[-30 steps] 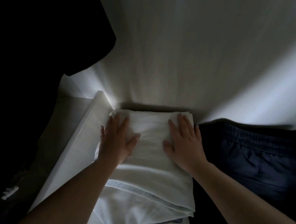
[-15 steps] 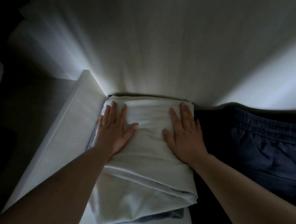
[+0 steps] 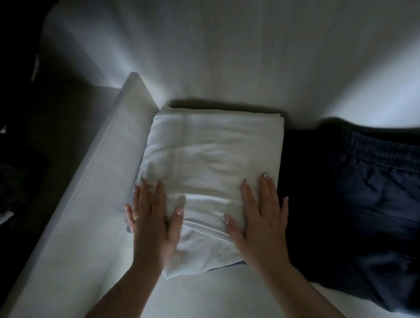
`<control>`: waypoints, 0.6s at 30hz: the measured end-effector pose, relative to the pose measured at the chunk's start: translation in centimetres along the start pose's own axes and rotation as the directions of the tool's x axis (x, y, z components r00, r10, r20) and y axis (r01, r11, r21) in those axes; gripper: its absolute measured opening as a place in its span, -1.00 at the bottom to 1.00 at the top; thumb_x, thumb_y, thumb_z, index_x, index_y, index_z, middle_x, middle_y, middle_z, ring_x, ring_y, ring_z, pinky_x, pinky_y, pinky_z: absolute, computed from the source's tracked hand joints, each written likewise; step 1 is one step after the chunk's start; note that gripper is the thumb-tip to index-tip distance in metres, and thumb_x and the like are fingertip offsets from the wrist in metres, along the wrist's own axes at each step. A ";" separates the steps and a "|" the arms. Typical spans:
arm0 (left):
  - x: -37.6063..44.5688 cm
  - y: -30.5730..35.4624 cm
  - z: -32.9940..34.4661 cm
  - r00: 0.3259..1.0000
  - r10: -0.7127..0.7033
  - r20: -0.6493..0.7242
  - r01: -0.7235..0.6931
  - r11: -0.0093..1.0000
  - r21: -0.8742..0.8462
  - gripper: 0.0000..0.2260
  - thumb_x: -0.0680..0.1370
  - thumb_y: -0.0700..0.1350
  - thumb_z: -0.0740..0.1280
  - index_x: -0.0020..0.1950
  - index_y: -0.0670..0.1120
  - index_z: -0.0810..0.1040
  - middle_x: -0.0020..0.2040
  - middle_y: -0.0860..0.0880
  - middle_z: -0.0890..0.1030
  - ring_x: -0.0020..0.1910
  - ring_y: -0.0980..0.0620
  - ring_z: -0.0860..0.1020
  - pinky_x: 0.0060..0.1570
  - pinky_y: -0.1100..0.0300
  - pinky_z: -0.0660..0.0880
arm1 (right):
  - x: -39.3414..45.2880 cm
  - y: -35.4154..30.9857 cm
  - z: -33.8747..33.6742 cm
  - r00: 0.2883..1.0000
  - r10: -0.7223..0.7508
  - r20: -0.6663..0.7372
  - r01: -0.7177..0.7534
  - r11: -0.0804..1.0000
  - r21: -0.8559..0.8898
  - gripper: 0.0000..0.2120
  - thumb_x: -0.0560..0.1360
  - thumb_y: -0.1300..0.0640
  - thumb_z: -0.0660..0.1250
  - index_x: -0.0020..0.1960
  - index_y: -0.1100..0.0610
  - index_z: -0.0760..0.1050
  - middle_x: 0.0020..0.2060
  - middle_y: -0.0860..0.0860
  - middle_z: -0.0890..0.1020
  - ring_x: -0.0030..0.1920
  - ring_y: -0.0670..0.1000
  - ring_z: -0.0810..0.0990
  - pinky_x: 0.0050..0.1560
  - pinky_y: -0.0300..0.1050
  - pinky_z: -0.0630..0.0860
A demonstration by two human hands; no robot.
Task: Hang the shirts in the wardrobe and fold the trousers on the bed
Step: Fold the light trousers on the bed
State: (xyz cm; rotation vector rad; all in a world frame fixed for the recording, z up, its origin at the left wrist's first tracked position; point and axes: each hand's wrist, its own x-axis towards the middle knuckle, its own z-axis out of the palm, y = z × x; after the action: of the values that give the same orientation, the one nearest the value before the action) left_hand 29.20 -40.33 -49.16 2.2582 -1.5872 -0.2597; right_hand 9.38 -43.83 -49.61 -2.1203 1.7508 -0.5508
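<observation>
- Now your left hand (image 3: 151,222) and right hand (image 3: 260,214) lie flat, fingers spread, pressing the near end of the folded white cloth trousers (image 3: 212,163).
- They rest on the white-sheeted bed (image 3: 218,42), touching dark navy elastic-waist shorts (image 3: 361,195) on their right.

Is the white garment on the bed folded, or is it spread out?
Folded. The white garment lies as a compact layered rectangle, with stacked edges at its near end; the left hand and right hand press flat on it.
</observation>
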 end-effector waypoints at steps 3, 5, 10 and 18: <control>-0.3 -0.6 2.4 0.998 0.004 -0.058 -0.007 0.999 -0.043 -0.36 0.57 0.29 -0.11 0.53 -0.06 0.14 0.56 -0.16 0.06 0.54 -0.12 -0.02 0.44 -0.24 -0.11 | -0.1 0.9 1.8 1.000 -0.023 0.000 0.023 1.000 0.017 -0.32 0.45 -0.21 0.11 0.45 0.14 0.31 0.47 0.25 0.24 0.47 0.23 0.21 0.37 0.36 0.18; -0.1 -1.3 3.7 0.997 0.018 -0.069 -0.020 0.999 -0.035 -0.42 0.58 0.22 -0.05 0.52 -0.06 0.20 0.56 -0.15 0.10 0.54 -0.14 0.03 0.43 -0.25 -0.08 | 0.2 1.6 2.7 0.999 -0.040 -0.015 0.041 0.999 0.034 -0.32 0.45 -0.20 0.11 0.45 0.15 0.31 0.47 0.25 0.23 0.47 0.23 0.22 0.37 0.33 0.18; 0.4 -2.0 3.7 0.998 0.021 0.057 -0.024 0.998 0.062 -0.38 0.57 0.31 -0.13 0.53 0.02 0.19 0.57 -0.09 0.10 0.54 -0.12 0.02 0.44 -0.21 -0.05 | 0.4 1.7 3.0 0.996 -0.009 0.089 0.010 1.000 -0.014 -0.30 0.47 -0.25 0.04 0.51 0.10 0.20 0.51 0.21 0.14 0.50 0.20 0.14 0.40 0.23 0.16; -0.9 4.3 -4.2 0.998 -0.048 0.032 0.054 0.972 -0.230 -0.71 0.54 -0.10 0.36 0.24 -0.15 0.56 0.31 -0.11 0.52 0.32 -0.07 0.45 0.28 0.16 0.33 | 2.2 -0.9 -6.4 0.967 -0.055 0.248 0.078 0.994 -0.081 -0.62 0.54 -0.05 0.17 0.31 0.01 0.46 0.28 -0.01 0.50 0.28 0.05 0.47 0.23 -0.11 0.36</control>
State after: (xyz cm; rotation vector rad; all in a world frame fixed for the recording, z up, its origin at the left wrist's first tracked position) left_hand 26.64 -40.02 -43.70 2.1248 -1.4316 -0.4654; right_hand 7.36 -45.85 -43.38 -2.2074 1.5994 -0.2168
